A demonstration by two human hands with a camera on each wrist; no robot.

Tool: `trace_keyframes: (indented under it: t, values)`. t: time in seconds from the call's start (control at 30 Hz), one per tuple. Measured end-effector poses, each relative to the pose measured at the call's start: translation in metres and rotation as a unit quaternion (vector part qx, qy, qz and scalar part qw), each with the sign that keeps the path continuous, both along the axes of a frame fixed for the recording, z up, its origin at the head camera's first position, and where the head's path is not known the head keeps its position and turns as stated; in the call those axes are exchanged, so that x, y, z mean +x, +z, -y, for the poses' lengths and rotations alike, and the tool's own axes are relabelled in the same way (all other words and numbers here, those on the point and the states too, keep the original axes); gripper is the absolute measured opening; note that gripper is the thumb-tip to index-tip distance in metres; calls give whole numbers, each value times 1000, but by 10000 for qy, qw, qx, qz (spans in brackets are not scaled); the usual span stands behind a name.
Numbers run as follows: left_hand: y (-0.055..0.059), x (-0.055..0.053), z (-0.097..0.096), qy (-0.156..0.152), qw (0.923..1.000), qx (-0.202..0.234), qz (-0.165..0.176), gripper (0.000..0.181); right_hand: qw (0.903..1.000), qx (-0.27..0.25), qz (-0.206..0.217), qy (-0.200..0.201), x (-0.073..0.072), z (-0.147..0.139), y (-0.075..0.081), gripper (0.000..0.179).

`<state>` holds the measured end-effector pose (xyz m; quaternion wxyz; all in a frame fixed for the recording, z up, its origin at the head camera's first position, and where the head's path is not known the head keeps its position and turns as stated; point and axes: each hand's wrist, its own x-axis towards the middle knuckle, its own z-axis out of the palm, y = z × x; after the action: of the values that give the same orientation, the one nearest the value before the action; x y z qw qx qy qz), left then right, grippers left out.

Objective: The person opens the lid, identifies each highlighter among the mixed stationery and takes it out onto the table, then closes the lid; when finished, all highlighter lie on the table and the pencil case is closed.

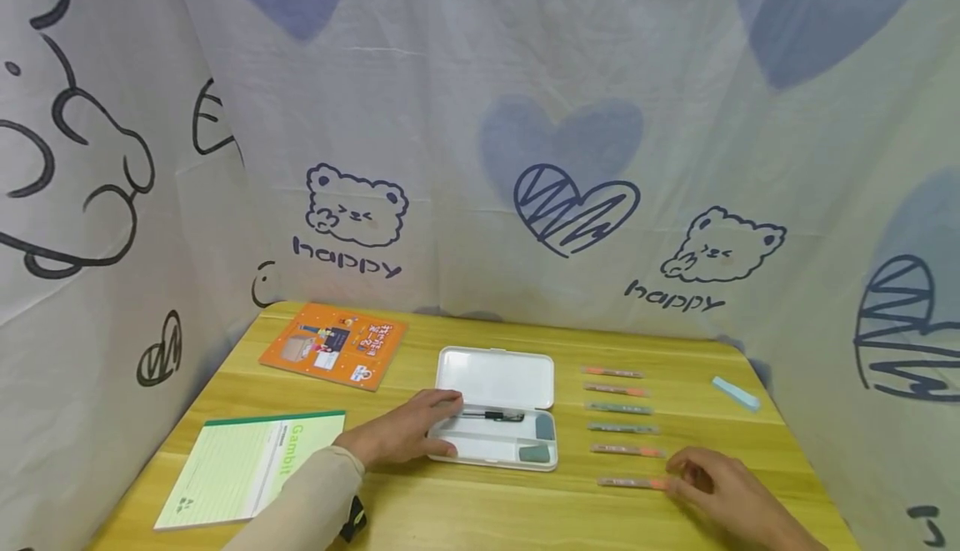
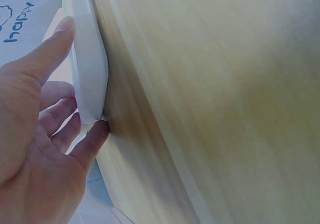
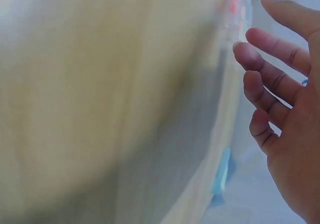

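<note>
An open white pencil case (image 1: 495, 378) stands at the middle of the table, its lid folded back. My left hand (image 1: 408, 428) grips its left end, thumb along the near edge and fingers on the far side; the left wrist view shows the fingertips at the case's white wall. Inside lie a black pen (image 1: 495, 416) and two grey-green blocks (image 1: 534, 453). To the right, several slim pens with orange or green ends form a column. By the orange end of the nearest pen (image 1: 630, 483) is my right hand (image 1: 723, 488), fingers loosely bent and spread, nothing between them.
A light-blue bar (image 1: 736, 393) lies at the table's right side. On the left are an orange booklet (image 1: 337, 346) and a pale green notebook (image 1: 247, 468), partly behind my left sleeve. Printed white cloth (image 1: 450, 117) hangs round the table's back and sides.
</note>
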<state>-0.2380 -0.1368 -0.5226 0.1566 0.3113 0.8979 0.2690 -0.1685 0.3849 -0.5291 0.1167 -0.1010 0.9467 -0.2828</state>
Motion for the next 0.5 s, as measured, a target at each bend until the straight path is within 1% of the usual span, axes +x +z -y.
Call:
trace_keyframes:
  t: [0.03, 0.1, 0.2, 0.27, 0.43, 0.5]
  values:
    - [0, 0, 0, 2, 10000, -8, -7, 82, 9999, 24, -115, -30, 0, 0, 2, 34]
    - [1, 0, 1, -8, 10000, -7, -37, 81, 9988, 38, -478, -6, 0, -1, 6, 30]
    - [2, 1, 1, -36, 10000, -5, -65, 80, 9946, 149, -1031, 29, -2, -2, 10, 24]
    - [2, 1, 0, -62, 9999, -11, -93, 79, 9920, 236, -1233, -113, -4, 0, 12, 22]
    - [2, 1, -2, -69, 9999, -50, -115, 77, 9868, 425, -1487, -489, -10, 9, 18, 21]
    - [2, 1, -2, -65, 9999, -59, -121, 76, 9830, 467, -1676, -579, -12, 14, 20, 20]
